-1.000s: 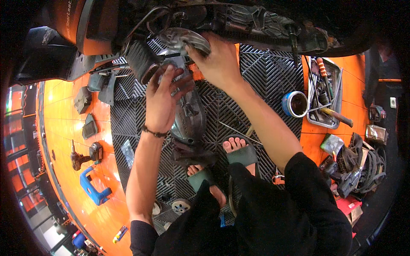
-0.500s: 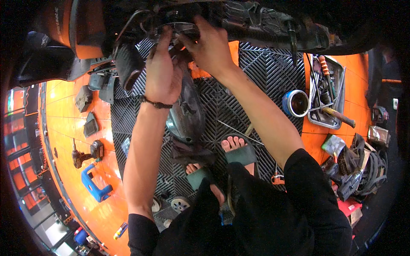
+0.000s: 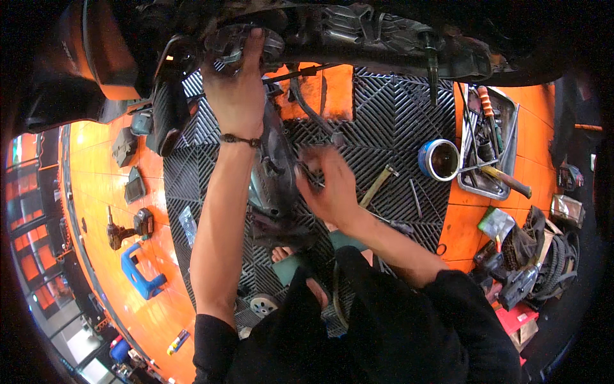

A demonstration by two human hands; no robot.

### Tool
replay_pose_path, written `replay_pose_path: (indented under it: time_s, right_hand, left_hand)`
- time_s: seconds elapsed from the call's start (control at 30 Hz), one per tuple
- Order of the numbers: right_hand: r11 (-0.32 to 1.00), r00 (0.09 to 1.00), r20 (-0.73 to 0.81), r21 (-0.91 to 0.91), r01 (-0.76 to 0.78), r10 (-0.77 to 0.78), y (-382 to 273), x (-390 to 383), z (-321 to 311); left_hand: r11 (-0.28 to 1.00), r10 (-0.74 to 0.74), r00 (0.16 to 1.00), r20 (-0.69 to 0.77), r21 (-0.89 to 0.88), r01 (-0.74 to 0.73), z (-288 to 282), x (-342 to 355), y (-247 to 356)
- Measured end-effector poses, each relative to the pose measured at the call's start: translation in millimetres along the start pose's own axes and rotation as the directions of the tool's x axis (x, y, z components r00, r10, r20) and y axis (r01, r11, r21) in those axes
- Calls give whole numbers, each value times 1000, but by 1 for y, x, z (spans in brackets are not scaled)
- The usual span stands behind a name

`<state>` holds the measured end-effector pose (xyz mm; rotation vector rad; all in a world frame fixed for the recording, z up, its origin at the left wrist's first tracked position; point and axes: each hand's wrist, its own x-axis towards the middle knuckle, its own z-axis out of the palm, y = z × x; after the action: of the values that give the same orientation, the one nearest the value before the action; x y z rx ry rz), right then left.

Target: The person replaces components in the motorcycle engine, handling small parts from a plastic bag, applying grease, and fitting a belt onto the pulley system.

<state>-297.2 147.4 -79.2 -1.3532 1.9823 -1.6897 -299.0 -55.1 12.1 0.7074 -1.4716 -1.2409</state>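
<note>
Along the top runs the dark underside of a motor scooter (image 3: pixel 384 35). My left hand (image 3: pixel 233 96) reaches up to a round grey metal part (image 3: pixel 224 41) there, its thumb laid over the face and the other fingers partly hidden behind. My right hand (image 3: pixel 329 185) is lower, above the mat, fingers curled and pinched around something small and dark that blur hides. Between my hands lies a long black plastic body panel (image 3: pixel 275 185). A thin dark cable or hose (image 3: pixel 307 105) hangs below the scooter.
A black ribbed mat (image 3: pixel 403 134) covers the orange tiles. To the right stand an open tin (image 3: pixel 441 160) and a metal tool tray (image 3: pixel 489 182); a hammer (image 3: pixel 377 185) lies on the mat. Leftward are a cordless impact driver (image 3: pixel 128 227) and a blue plastic frame (image 3: pixel 141 272).
My right hand has left the round part and come down toward me, its fingers curled. The left hand stays at the part, slightly farther left. The hanging cable now shows.
</note>
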Motion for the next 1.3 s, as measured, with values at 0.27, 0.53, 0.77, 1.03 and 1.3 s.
replay_pose_path:
  time_s: [0.27,0.53,0.77,1.03,1.3]
  right_hand:
    - [997,806,592,-60,45,-1,56,-180,-7]
    - [954,772,608,-299,5,186,37,-156,-2]
    - [944,749,591,-295,-145,300,37,-165,13]
    - [873,765,549,-487,-37,338,50,-164,0]
    - [854,934,-131,-377,-357,333,50,-155,-119]
  left_hand:
    - [999,-7,1000,6,53,7,-1,8,-7]
    - [920,-49,999,-14,389,50,-2,5,15]
    - [683,254,953,164,667,-297,-18,4,-40]
    - [958,-129,977,169,276,79,-43,-77,48]
    - [717,-678,577,455,584,382,-182,-329,2]
